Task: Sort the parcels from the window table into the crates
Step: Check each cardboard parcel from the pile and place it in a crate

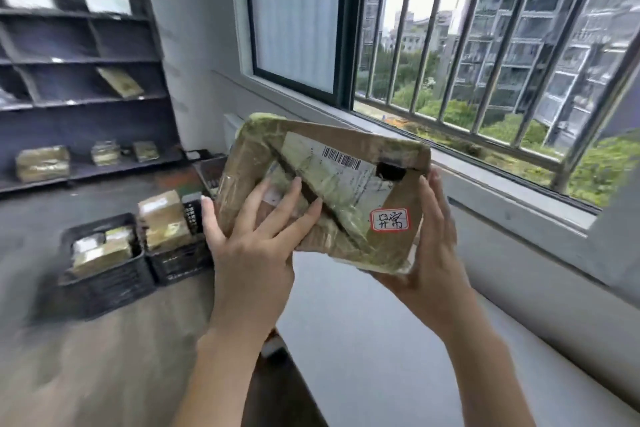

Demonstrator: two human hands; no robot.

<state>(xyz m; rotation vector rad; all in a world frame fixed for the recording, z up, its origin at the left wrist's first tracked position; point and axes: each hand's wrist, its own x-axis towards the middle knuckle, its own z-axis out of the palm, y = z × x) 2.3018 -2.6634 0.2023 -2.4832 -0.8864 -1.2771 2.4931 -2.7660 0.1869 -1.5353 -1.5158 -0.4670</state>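
Observation:
I hold a flat brown cardboard parcel (322,191) in the air above the white window table (398,340). It is wrapped in clear tape and carries a barcode label and a red-edged sticker with handwriting. My left hand (252,239) lies on its near face with fingers spread, thumb at the left edge. My right hand (429,253) cups its lower right corner from beneath, fingers up the right edge. Two black crates stand on the floor to the left, the nearer crate (104,281) and the farther crate (180,263), each holding taped parcels.
A dark shelf unit (79,62) with a few parcels fills the left wall. A third crate (207,170) shows behind the parcel. The barred window (485,45) runs along the table's far side. Wooden floor lies between me and the crates.

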